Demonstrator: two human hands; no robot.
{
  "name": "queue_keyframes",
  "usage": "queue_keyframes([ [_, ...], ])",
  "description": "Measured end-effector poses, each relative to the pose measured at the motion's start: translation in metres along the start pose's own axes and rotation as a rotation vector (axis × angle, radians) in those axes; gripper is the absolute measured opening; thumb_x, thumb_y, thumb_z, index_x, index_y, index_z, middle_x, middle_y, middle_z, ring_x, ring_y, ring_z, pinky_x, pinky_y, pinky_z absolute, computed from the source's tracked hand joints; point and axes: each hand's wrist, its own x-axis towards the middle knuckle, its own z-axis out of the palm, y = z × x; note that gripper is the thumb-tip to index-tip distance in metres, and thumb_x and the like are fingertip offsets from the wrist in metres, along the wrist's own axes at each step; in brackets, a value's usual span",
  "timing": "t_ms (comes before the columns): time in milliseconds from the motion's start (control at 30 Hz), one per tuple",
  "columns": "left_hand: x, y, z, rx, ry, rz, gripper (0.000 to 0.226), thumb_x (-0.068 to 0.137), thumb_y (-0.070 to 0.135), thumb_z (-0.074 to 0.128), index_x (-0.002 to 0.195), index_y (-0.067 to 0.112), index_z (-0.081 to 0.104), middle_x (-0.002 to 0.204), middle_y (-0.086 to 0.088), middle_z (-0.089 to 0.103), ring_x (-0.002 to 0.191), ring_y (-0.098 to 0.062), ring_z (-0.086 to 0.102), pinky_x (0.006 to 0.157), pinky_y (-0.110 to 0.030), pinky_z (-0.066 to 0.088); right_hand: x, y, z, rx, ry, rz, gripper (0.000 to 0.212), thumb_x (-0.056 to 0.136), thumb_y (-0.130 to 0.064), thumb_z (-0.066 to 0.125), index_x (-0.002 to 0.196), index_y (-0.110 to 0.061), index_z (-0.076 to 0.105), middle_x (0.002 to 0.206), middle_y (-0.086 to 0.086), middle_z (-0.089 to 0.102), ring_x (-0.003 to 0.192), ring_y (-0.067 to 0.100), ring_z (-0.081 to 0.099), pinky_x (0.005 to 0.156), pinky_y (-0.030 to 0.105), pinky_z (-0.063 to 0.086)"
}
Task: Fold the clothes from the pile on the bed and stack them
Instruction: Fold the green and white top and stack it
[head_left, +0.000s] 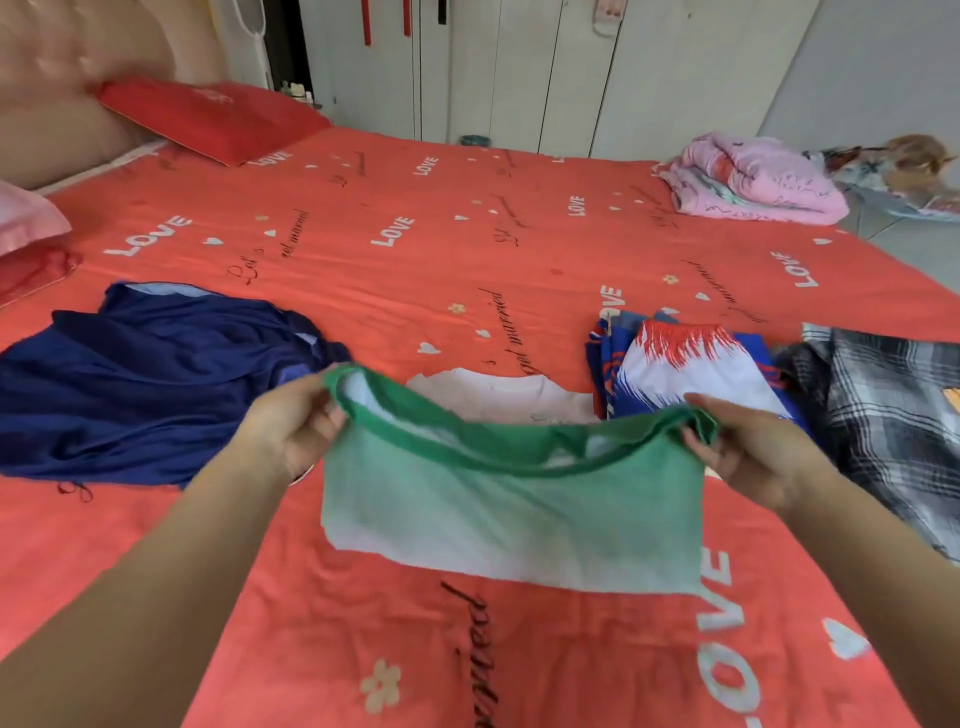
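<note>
Left hand (296, 423): pinches one end of the green garment's (511, 512) top edge.
Right hand (748, 447): grips the other end.
Green garment: stretched between both hands, above the bed (415, 249).

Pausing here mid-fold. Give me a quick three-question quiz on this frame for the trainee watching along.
1. True or false: the left hand and the right hand both grip the green garment by its upper edge.
2. Which lies on the bed just left of the left hand? A) navy garment B) yellow towel C) brown jacket
3. Fill in: partly hidden behind the green garment lies a ___ garment.
Key: 1 true; 2 A; 3 white, the white garment.
</note>
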Motion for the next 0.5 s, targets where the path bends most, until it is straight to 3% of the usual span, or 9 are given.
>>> queue_keyframes([
  [33, 0.016, -0.002, 0.004, 0.005, -0.008, 0.027, 0.014, 0.094, 0.007, 0.047, 0.102, 0.003, 0.058, 0.083, -0.007, 0.066, 0.07, -0.01, 0.061, 0.065, -0.021, 0.055, 0.017, 0.001, 0.005, 0.011, 0.0, -0.024, 0.015, 0.096, -0.013, 0.044, 0.085, -0.013, 0.054, 0.075, 0.008, 0.066, 0.068, 0.018, 0.069, 0.057, 0.022, 0.057],
  [100, 0.042, -0.017, 0.0, 0.158, 0.009, 0.059, 0.043, 0.094, 0.012, 0.05, 0.135, 0.008, 0.04, 0.112, -0.01, 0.059, 0.083, -0.014, 0.059, 0.08, -0.028, 0.049, 0.042, 0.018, 0.004, -0.146, 0.018, -0.041, 0.007, 0.097, -0.019, 0.045, 0.097, -0.019, 0.052, 0.103, 0.013, 0.061, 0.089, 0.024, 0.062, 0.075, 0.031, 0.052],
  [133, 0.049, -0.03, -0.008, 0.308, 0.031, 0.076, 0.053, 0.092, 0.012, 0.054, 0.141, 0.011, 0.032, 0.117, -0.009, 0.056, 0.085, -0.015, 0.058, 0.08, -0.029, 0.045, 0.048, 0.034, -0.002, -0.307, 0.072, -0.053, 0.013, 0.095, -0.018, 0.049, 0.108, -0.019, 0.052, 0.107, 0.013, 0.059, 0.09, 0.023, 0.059, 0.078, 0.034, 0.047],
  [200, 0.052, -0.058, -0.028, 0.741, 0.082, 0.165, 0.049, 0.083, 0.017, 0.065, 0.128, 0.013, 0.046, 0.103, -0.007, 0.06, 0.083, -0.019, 0.056, 0.072, -0.03, 0.042, 0.048, 0.069, -0.022, -0.701, 0.206, -0.146, 0.035, 0.089, -0.013, 0.059, 0.123, -0.013, 0.053, 0.103, 0.011, 0.062, 0.083, 0.019, 0.057, 0.077, 0.031, 0.041],
  [267, 0.052, -0.085, -0.053, 1.164, 0.102, 0.283, 0.022, 0.081, 0.02, 0.069, 0.098, 0.018, 0.056, 0.084, -0.002, 0.058, 0.083, -0.02, 0.054, 0.07, -0.029, 0.037, 0.043, 0.099, -0.039, -0.998, 0.21, -0.237, 0.033, 0.086, -0.012, 0.062, 0.119, -0.012, 0.058, 0.096, 0.006, 0.066, 0.08, 0.017, 0.059, 0.074, 0.031, 0.042],
  [300, 0.05, -0.095, -0.063, 1.273, 0.126, 0.312, 0.022, 0.081, 0.02, 0.07, 0.099, 0.017, 0.057, 0.085, -0.001, 0.058, 0.083, -0.021, 0.054, 0.071, -0.029, 0.035, 0.039, 0.111, -0.045, -1.081, 0.182, -0.237, 0.03, 0.086, -0.016, 0.062, 0.116, -0.012, 0.06, 0.096, 0.005, 0.068, 0.084, 0.02, 0.062, 0.074, 0.032, 0.044],
  [400, 0.039, -0.11, -0.074, 1.318, 0.222, 0.278, 0.043, 0.079, 0.027, 0.072, 0.113, 0.007, 0.056, 0.097, -0.006, 0.06, 0.083, -0.023, 0.054, 0.071, -0.029, 0.036, 0.034, 0.128, -0.048, -1.195, 0.174, -0.103, 0.031, 0.085, -0.033, 0.063, 0.106, -0.01, 0.063, 0.097, 0.011, 0.068, 0.088, 0.027, 0.062, 0.07, 0.033, 0.042],
  [500, 0.028, -0.111, -0.069, 1.292, 0.175, 0.158, 0.048, 0.074, 0.028, 0.075, 0.106, -0.003, 0.058, 0.091, -0.023, 0.065, 0.079, -0.034, 0.061, 0.064, -0.035, 0.043, 0.027, 0.126, -0.034, -1.001, 0.147, 0.027, 0.02, 0.084, -0.023, 0.067, 0.086, -0.004, 0.062, 0.076, 0.014, 0.062, 0.068, 0.029, 0.058, 0.062, 0.035, 0.048],
])
